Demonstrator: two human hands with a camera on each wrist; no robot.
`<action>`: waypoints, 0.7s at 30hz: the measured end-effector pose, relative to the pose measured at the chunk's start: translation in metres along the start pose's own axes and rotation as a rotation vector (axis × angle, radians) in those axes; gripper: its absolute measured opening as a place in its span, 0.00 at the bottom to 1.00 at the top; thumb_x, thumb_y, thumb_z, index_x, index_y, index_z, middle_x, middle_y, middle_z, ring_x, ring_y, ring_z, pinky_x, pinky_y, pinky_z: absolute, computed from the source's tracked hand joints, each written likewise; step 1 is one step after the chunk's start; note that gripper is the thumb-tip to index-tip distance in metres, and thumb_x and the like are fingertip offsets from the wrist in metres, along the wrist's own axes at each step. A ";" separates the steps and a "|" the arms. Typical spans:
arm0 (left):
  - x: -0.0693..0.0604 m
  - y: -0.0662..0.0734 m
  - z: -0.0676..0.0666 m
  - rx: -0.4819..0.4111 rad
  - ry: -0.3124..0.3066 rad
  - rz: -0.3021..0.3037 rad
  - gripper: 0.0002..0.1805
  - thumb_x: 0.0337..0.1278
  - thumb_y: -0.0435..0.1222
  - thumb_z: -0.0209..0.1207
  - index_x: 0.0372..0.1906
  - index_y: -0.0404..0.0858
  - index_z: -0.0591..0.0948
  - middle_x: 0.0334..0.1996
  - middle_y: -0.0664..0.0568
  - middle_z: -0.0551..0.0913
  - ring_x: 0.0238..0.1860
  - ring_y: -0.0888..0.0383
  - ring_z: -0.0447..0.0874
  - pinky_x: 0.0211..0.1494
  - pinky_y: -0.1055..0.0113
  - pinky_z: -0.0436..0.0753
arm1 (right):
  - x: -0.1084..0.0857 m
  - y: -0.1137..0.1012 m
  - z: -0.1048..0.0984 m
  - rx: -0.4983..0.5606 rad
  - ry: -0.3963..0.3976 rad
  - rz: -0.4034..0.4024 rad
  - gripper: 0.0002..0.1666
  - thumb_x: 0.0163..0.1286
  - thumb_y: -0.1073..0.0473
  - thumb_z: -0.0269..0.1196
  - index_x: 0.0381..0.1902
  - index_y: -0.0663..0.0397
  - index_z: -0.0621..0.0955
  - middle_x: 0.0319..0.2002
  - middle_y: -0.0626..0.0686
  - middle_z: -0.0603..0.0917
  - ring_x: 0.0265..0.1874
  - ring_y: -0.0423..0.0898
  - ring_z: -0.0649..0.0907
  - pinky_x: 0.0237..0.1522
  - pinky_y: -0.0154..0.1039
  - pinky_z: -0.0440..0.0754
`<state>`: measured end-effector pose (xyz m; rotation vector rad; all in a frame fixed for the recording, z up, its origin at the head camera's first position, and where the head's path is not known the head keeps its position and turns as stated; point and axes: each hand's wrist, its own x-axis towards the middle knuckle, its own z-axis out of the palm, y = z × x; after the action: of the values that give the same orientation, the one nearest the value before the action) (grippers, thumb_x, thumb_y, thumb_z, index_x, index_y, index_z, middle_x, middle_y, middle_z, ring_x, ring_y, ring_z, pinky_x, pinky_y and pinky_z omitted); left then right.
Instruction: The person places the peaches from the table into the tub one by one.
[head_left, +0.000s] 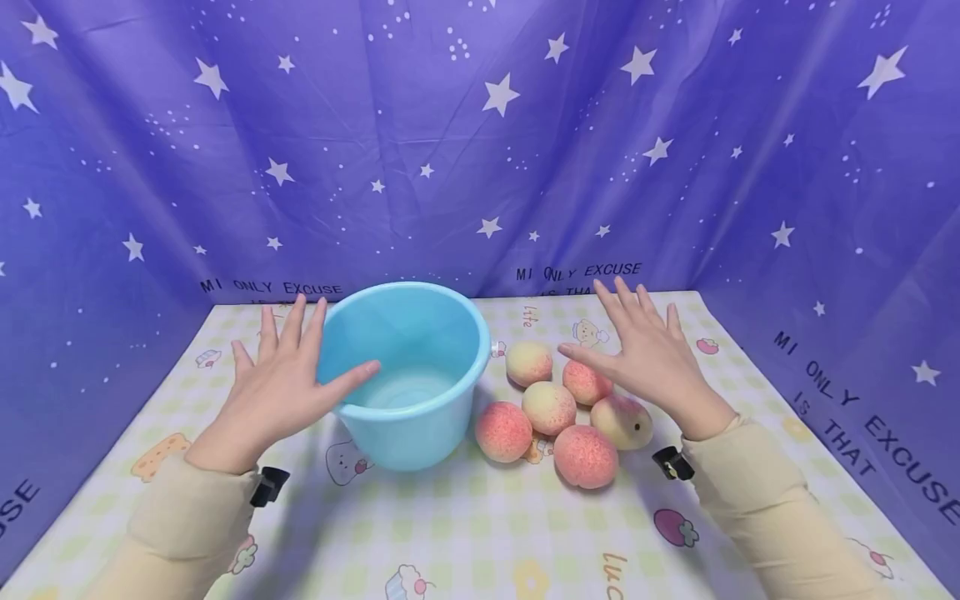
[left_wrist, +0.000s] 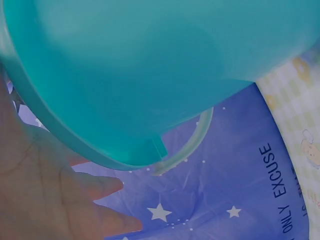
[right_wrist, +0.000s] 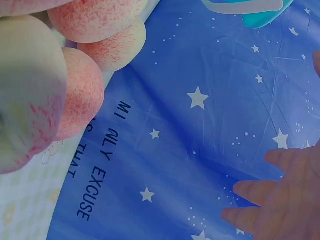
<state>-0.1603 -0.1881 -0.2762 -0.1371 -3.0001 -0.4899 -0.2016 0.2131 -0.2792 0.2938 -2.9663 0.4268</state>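
A light blue bucket [head_left: 408, 433] stands upright on the table, its inside showing no contents. My left hand [head_left: 281, 379], fingers spread, is at its left side, the thumb over the rim; contact cannot be told. In the left wrist view the bucket [left_wrist: 150, 65] fills the top, with a pale handle, and the left hand [left_wrist: 45, 185] is at lower left. Several peaches [head_left: 549, 408] lie grouped right of the bucket. My right hand [head_left: 648, 358] is spread above their right side, holding nothing. The right wrist view shows peaches [right_wrist: 82, 95] at upper left and the right hand [right_wrist: 285, 195] at lower right.
A checked cloth with printed figures covers the table [head_left: 480, 542]. Purple curtains [head_left: 420, 125] with white stars stand behind and on both sides. Small black devices [head_left: 270, 486] are at both wrists.
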 end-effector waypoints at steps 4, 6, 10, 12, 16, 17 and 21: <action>0.005 -0.005 0.000 -0.042 -0.007 -0.010 0.61 0.54 0.76 0.43 0.80 0.45 0.34 0.80 0.43 0.28 0.75 0.32 0.17 0.63 0.20 0.31 | 0.001 0.000 -0.002 0.010 -0.009 -0.001 0.63 0.60 0.18 0.52 0.81 0.39 0.42 0.80 0.58 0.40 0.77 0.66 0.42 0.70 0.72 0.31; 0.007 -0.007 0.000 -0.071 -0.008 -0.014 0.61 0.54 0.75 0.44 0.80 0.45 0.35 0.80 0.43 0.29 0.75 0.31 0.19 0.64 0.20 0.32 | 0.002 0.001 -0.003 0.017 -0.016 -0.001 0.63 0.60 0.18 0.52 0.81 0.40 0.42 0.80 0.58 0.40 0.78 0.65 0.42 0.70 0.72 0.31; 0.010 -0.010 0.000 -0.125 0.010 -0.012 0.59 0.56 0.73 0.46 0.80 0.44 0.37 0.80 0.41 0.33 0.76 0.29 0.25 0.65 0.22 0.35 | 0.004 0.003 -0.005 0.051 -0.029 0.009 0.63 0.60 0.19 0.53 0.81 0.40 0.43 0.80 0.57 0.40 0.78 0.64 0.41 0.71 0.69 0.31; 0.012 -0.011 0.001 -0.153 0.032 -0.007 0.58 0.58 0.72 0.47 0.80 0.44 0.39 0.80 0.40 0.36 0.76 0.28 0.28 0.66 0.22 0.36 | 0.004 0.006 -0.005 0.069 -0.033 0.017 0.62 0.60 0.19 0.53 0.81 0.40 0.43 0.80 0.58 0.41 0.78 0.63 0.41 0.72 0.68 0.31; 0.014 -0.012 0.003 -0.214 0.077 -0.013 0.54 0.60 0.69 0.48 0.80 0.43 0.44 0.80 0.38 0.43 0.76 0.28 0.36 0.68 0.24 0.43 | 0.004 0.012 -0.003 0.090 -0.043 0.028 0.61 0.61 0.20 0.53 0.81 0.39 0.44 0.80 0.58 0.42 0.78 0.63 0.41 0.73 0.67 0.33; 0.015 -0.012 0.004 -0.232 0.084 -0.017 0.53 0.61 0.68 0.48 0.80 0.43 0.45 0.79 0.37 0.44 0.77 0.28 0.38 0.68 0.24 0.46 | 0.004 0.014 -0.003 0.093 -0.043 0.029 0.61 0.61 0.20 0.53 0.81 0.39 0.44 0.80 0.59 0.42 0.78 0.63 0.41 0.73 0.67 0.34; 0.018 -0.014 0.006 -0.319 0.099 -0.029 0.49 0.64 0.65 0.48 0.80 0.43 0.48 0.78 0.36 0.48 0.77 0.31 0.44 0.67 0.25 0.52 | 0.002 0.021 0.002 0.100 -0.041 0.030 0.60 0.62 0.21 0.53 0.81 0.41 0.45 0.80 0.59 0.44 0.78 0.64 0.43 0.74 0.67 0.37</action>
<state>-0.1803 -0.1976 -0.2841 -0.0889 -2.8095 -0.9468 -0.2085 0.2317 -0.2865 0.2711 -2.9982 0.5802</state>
